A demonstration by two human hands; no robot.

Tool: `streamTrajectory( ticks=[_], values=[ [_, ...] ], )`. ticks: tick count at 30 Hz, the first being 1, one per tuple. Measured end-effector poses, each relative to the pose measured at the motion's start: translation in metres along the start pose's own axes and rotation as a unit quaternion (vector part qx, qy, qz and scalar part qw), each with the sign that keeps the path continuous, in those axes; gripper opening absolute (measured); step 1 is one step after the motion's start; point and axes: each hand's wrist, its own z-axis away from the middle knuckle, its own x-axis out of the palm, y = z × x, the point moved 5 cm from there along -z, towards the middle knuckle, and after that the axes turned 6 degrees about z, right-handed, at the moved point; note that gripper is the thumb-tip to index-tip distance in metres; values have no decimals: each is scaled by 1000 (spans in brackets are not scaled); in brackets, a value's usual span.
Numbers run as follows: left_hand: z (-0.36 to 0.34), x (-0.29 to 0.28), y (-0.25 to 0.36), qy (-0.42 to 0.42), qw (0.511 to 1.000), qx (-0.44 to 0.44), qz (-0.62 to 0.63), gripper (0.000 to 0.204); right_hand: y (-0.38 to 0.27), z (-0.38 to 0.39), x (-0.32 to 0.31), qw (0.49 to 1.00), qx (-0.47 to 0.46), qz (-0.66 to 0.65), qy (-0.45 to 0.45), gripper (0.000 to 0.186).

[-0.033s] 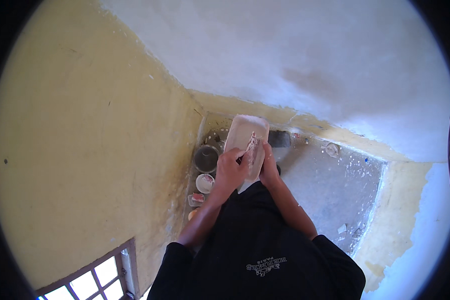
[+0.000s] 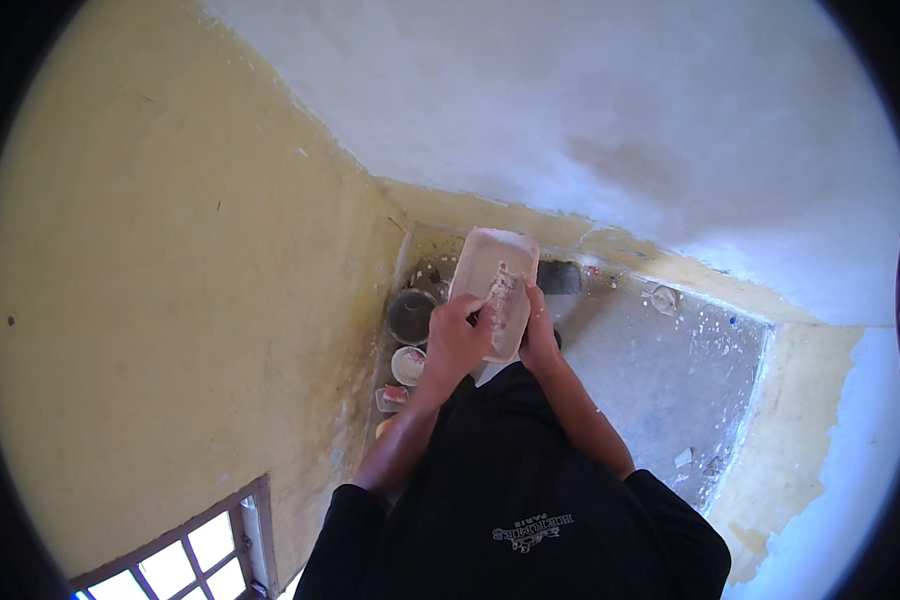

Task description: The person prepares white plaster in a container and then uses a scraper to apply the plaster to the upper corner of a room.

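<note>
Observation, head view. A person in a black short-sleeved shirt holds a white rectangular plastic tray (image 2: 490, 280), smeared with white plaster, out in front of the chest, its long side running away from the body.

Right hand (image 2: 540, 335): at the near right edge of the tray, fingers curled under and against it, closed on the tray; the fingertips themselves are hidden.

Left hand (image 2: 457, 340): over the near left part of the tray, fingers bent shut around a small plaster-coated tool (image 2: 500, 290) whose blade lies on the inside of the tray. The kind of tool cannot be told; it is too smeared and small.

Surroundings: yellow wall to the left, white plastered wall far and right, meeting in a corner. On the grey spattered floor (image 2: 660, 380) below the tray, along the left wall: a dark round bucket (image 2: 411, 315), a smaller white round pot (image 2: 408, 365) nearer, and a small red-and-white packet (image 2: 392, 397) nearer again. A window with a wooden frame (image 2: 185, 550) sits near left.
</note>
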Motion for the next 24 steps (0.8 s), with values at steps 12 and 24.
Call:
streamTrajectory(
  ticks=[12, 24],
  values=[
    [-3, -35, 34, 93, 994, 39, -45, 11, -4, 5, 9, 1000, 6, -6, -13, 55],
    [2, -1, 36, 67, 993, 80, -55, 14, 13, -2, 8, 1000, -9, -27, -14, 54]
  ],
)
